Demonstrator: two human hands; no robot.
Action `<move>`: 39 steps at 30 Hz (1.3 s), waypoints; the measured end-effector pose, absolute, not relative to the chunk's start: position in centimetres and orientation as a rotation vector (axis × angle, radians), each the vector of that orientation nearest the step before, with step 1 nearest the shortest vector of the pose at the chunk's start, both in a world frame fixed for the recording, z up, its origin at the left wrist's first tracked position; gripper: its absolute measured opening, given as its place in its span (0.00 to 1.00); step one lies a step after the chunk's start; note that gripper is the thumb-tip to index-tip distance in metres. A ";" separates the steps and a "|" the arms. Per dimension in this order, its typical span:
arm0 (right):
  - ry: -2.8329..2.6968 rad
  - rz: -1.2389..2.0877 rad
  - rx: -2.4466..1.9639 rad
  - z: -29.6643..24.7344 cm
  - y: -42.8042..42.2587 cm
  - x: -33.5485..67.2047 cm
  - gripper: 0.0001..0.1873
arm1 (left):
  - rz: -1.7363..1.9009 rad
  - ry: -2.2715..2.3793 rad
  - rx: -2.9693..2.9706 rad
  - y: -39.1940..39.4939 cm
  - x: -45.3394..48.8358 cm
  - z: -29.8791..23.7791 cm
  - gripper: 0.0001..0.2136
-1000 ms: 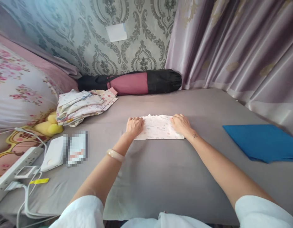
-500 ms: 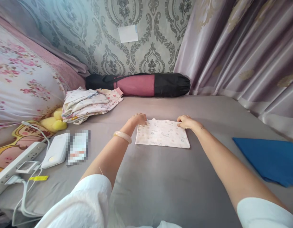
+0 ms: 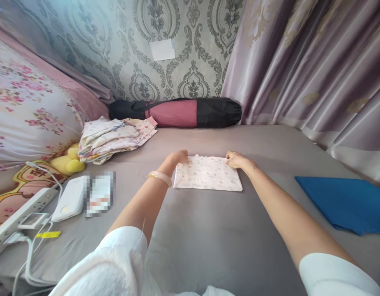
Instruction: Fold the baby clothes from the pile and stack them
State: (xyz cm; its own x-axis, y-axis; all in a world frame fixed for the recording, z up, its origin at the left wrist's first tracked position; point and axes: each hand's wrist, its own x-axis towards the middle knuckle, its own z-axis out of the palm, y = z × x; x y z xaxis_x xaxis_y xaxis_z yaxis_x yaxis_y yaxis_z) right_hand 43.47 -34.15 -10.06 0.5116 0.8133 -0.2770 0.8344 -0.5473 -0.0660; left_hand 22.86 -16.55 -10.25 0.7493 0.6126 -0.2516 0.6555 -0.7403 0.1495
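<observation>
Pinching folded cloth (image 3: 207,179) far corners | left hand (image 3: 178,156) | right hand (image 3: 235,159)

I have my left hand (image 3: 179,156) and right hand (image 3: 235,159) pinching the far corners of a folded printed cloth (image 3: 207,179) lying flat on the grey bedsheet (image 3: 208,230), clothes pile (image 3: 116,137) beyond my left, blue cloth (image 3: 344,201) off to the right.

A soft, matt printed cloth (image 3: 207,178) is laid on a smooth grey bedsheet (image 3: 214,230); glossy satin curtains (image 3: 300,65) are hung beside.
</observation>
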 end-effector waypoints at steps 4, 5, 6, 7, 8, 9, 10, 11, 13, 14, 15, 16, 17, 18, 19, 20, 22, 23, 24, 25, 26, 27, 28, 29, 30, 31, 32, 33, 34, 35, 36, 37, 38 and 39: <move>1.536 -0.300 2.659 -11.2 -35.0 43.0 0.18 | -0.376 1.115 2.699 -18.2 22.6 -9.9 0.18; 1.557 -0.273 2.655 -11.4 -35.3 42.8 0.17 | -0.368 1.123 2.709 -18.6 22.5 -9.8 0.18; 1.576 -0.249 2.651 -11.4 -35.6 42.7 0.17 | -0.353 1.126 2.719 -19.1 22.3 -9.7 0.17; 1.592 -0.226 2.649 -11.3 -36.0 42.5 0.16 | -0.335 1.124 2.728 -19.5 22.0 -9.6 0.17; 1.607 -0.200 2.651 -11.1 -36.3 42.3 0.16 | -0.314 1.122 2.736 -19.8 21.7 -9.4 0.17; 1.622 -0.174 2.657 -10.8 -36.6 42.2 0.16 | -0.294 1.121 2.741 -20.0 21.4 -9.1 0.17; 1.638 -0.149 2.667 -10.4 -36.8 42.0 0.16 | -0.273 1.117 2.745 -20.2 21.1 -8.8 0.17; 1.657 -0.126 2.678 -9.9 -37.1 42.0 0.16 | -0.253 1.111 2.750 -20.4 20.7 -8.4 0.18; 1.704 -0.097 2.700 -8.8 -37.6 42.0 0.15 | -0.221 1.084 2.756 -20.4 20.1 -7.4 0.18; 1.726 -0.091 2.708 -8.2 -37.9 42.0 0.15 | -0.212 1.066 2.758 -20.4 19.8 -6.8 0.17; 1.750 -0.090 2.713 -7.6 -38.1 42.2 0.15 | -0.207 1.045 2.759 -20.3 19.5 -6.2 0.18; 1.779 -0.099 2.714 -7.0 -38.4 42.3 0.15 | -0.205 1.028 2.760 -20.1 19.3 -5.6 0.18; 1.812 -0.130 2.717 -6.4 -38.7 42.5 0.14 | -0.215 1.003 2.759 -19.9 19.0 -4.9 0.18; 1.844 -0.186 2.721 -5.8 -39.0 42.7 0.14 | -0.240 0.958 2.757 -19.8 18.7 -4.3 0.17; 1.875 -0.262 2.726 -5.2 -39.4 42.9 0.14 | -0.270 0.895 2.753 -19.5 18.5 -3.7 0.16; 1.902 -0.350 2.731 -4.7 -39.7 43.1 0.13 | -0.293 0.822 2.748 -19.4 18.2 -3.1 0.16; 1.941 -0.529 2.739 -3.6 -40.3 43.3 0.12 | -0.303 0.689 2.741 -19.0 17.7 -2.0 0.15; 1.963 -0.603 2.735 -3.0 -40.5 43.3 0.12 | -0.291 0.644 2.741 -18.9 17.4 -1.6 0.14; 1.988 -0.664 2.727 -2.6 -40.8 43.4 0.11 | -0.276 0.624 2.744 -18.8 17.2 -1.1 0.14; 2.014 -0.719 2.714 -2.1 -41.0 43.4 0.11 | -0.270 0.612 2.747 -18.8 17.0 -0.6 0.14; 2.040 -0.759 2.704 -1.8 -41.1 43.5 0.11 | -0.270 0.600 2.747 -18.8 16.8 -0.2 0.13; 2.066 -0.780 2.699 -1.5 -41.2 43.6 0.11 | -0.263 0.587 2.745 -18.8 16.7 0.2 0.13; 2.093 -0.785 2.701 -1.2 -41.2 43.8 0.12 | -0.240 0.578 2.738 -18.9 16.7 0.6 0.13; 2.117 -0.774 2.711 -1.0 -41.2 43.9 0.12 | -0.201 0.578 2.729 -18.9 16.8 0.9 0.13; 2.139 -0.744 2.728 -0.8 -41.2 44.1 0.12 | -0.146 0.588 2.721 -19.0 16.9 1.2 0.13; 2.160 -0.688 2.752 -0.6 -41.1 44.3 0.12 | -0.074 0.614 2.716 -19.1 17.1 1.4 0.14; 2.175 -0.594 2.784 -0.5 -40.9 44.4 0.12 | 0.015 0.661 2.722 -19.2 17.3 1.5 0.14; 2.182 -0.465 2.817 -0.4 -40.8 44.5 0.12 | 0.115 0.723 2.739 -19.3 17.7 1.4 0.13; 2.182 -0.305 2.850 -0.5 -40.6 44.5 0.12 | 0.224 0.791 2.766 -19.4 18.0 1.2 0.13; 2.173 -0.128 2.879 -0.6 -40.4 44.4 0.12 | 0.337 0.856 2.799 -19.6 18.3 0.9 0.13; 2.161 0.056 2.900 -0.9 -40.3 44.2 0.12 | 0.449 0.910 2.831 -19.8 18.6 0.4 0.13; 2.146 0.235 2.910 -1.4 -40.1 44.0 0.13 | 0.549 0.951 2.859 -20.0 18.8 -0.2 0.13; 2.135 0.398 2.907 -2.1 -40.0 43.8 0.14 | 0.635 0.974 2.880 -20.2 18.9 -0.9 0.14; 2.136 0.540 2.887 -2.8 -39.9 43.5 0.14 | 0.706 0.983 2.893 -20.4 19.0 -1.7 0.15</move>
